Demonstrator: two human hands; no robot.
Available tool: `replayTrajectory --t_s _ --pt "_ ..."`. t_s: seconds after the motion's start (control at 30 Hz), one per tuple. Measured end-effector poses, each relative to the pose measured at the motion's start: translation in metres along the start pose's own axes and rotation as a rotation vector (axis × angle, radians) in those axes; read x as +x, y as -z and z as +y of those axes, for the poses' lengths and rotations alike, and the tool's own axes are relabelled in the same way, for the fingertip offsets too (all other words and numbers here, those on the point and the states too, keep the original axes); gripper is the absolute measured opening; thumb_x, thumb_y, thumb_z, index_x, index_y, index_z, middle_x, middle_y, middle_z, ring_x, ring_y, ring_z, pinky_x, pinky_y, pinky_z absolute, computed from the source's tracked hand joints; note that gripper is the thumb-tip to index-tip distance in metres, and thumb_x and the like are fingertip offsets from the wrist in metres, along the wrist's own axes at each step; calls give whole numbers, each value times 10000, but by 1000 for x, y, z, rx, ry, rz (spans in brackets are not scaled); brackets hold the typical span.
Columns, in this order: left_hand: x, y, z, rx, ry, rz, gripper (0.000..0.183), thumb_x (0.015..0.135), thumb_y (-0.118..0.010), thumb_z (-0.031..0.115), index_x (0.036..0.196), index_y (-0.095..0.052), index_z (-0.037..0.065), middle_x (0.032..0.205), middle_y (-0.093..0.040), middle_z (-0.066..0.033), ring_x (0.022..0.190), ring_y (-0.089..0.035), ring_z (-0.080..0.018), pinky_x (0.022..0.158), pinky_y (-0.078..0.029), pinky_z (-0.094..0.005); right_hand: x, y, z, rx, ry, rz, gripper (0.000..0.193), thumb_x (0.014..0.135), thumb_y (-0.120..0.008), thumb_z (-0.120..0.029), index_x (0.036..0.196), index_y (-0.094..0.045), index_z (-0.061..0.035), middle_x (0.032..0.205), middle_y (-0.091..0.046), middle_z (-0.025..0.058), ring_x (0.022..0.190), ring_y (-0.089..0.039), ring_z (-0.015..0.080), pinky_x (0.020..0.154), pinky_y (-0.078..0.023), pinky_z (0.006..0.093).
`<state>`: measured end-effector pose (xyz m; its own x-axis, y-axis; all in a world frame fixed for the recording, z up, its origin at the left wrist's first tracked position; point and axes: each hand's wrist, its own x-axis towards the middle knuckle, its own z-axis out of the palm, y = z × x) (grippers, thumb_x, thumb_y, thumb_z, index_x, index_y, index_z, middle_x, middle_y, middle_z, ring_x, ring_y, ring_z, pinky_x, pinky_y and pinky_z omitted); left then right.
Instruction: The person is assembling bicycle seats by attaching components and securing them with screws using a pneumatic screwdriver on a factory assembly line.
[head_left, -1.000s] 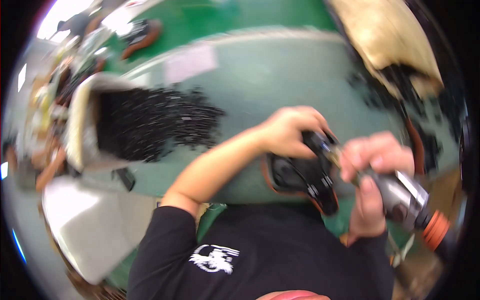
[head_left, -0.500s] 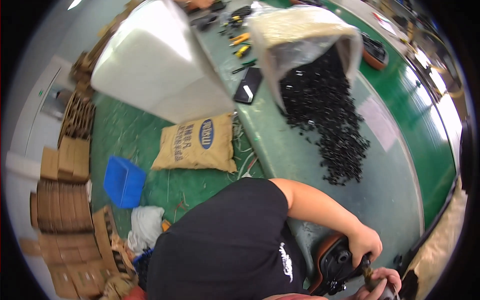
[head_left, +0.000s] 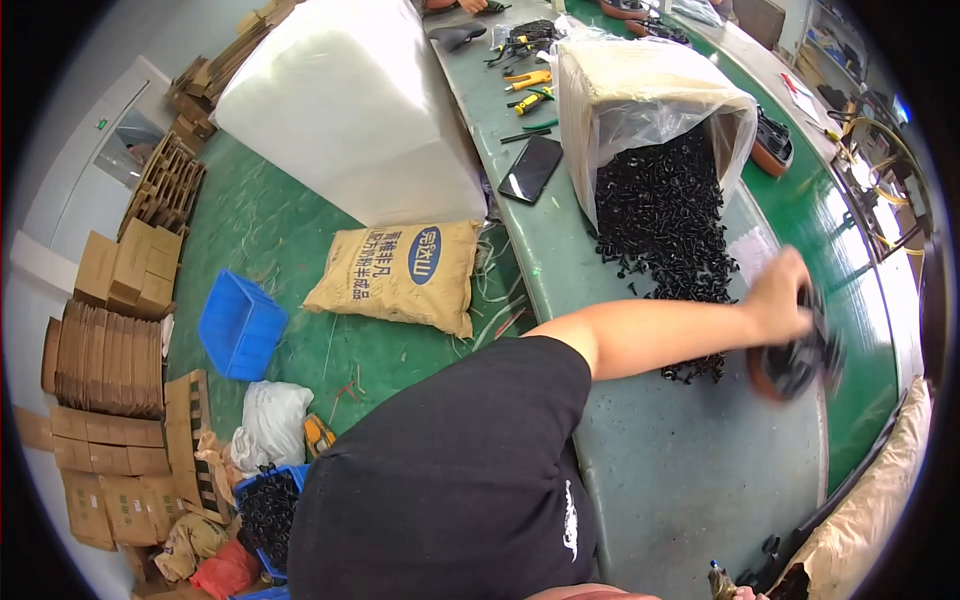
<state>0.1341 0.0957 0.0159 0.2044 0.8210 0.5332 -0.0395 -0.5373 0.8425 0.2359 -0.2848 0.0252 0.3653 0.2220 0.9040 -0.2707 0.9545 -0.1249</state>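
Note:
My left hand (head_left: 780, 305) reaches out over the bench, closed on a black and brown bicycle saddle (head_left: 785, 370). Motion blurs both, and the saddle's brown edge faces down. Only a few fingers of my right hand (head_left: 745, 593) show at the bottom edge. They curl beside a slim tool with a pointed tip (head_left: 719, 582), whose kind I cannot make out. Beneath and beyond my left forearm, a heap of small black screw-like parts (head_left: 665, 220) spills from a plastic-lined box (head_left: 640, 70) lying on its side.
On the bench (head_left: 690, 470) lie a phone (head_left: 532, 169), yellow-handled tools (head_left: 533, 101) and a dark saddle (head_left: 457, 36). Another brown and black saddle (head_left: 772, 145) sits beyond the box. A white wrapped block (head_left: 350, 110), a paper sack (head_left: 405, 270) and a blue bin (head_left: 243, 325) stand to the left.
My left hand has swung up and away across the bench with the saddle, from beside my body to near the heap. My right hand has dropped toward the bottom edge.

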Motion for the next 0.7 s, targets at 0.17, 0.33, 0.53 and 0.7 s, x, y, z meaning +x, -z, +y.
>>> replayTrajectory --t_s 0.17,0.33,0.53,0.7 --pt "-18 32 -32 147 -434 -255 261 709 -799 138 911 -668 38 1090 -638 -186 1064 -625 -387 936 -522 -451 -12 -59 -29 -1050 -318 550 234 900 -602 -49 1130 -590 -11 913 -678 165 552 -589 234 524 -555 348" --pt "-91 103 -39 280 -707 -601 490 718 -876 419 1033 -735 71 1318 -653 -178 1286 -585 -399 1095 -440 -570 -36 47 11 242 -151 -21 254 890 -603 -10 1142 -573 -11 935 -677 172 577 -615 242 530 -558 360" --pt "-94 99 -50 313 -831 -726 578 747 -854 480 1169 -718 110 1424 -618 -174 1419 -510 -419 1198 -366 -608 -39 -17 -21 -1174 -852 431 242 1034 -557 -21 1275 -563 7 988 -721 201 859 -699 242 806 -576 378" --pt "-80 78 -47 411 -670 -725 320 833 -791 284 1097 -709 122 1264 -683 -97 1322 -597 -333 1126 -443 -515 -42 -15 12 -1149 -585 496 267 900 -616 8 1162 -566 -8 996 -617 125 710 -592 188 709 -531 345"
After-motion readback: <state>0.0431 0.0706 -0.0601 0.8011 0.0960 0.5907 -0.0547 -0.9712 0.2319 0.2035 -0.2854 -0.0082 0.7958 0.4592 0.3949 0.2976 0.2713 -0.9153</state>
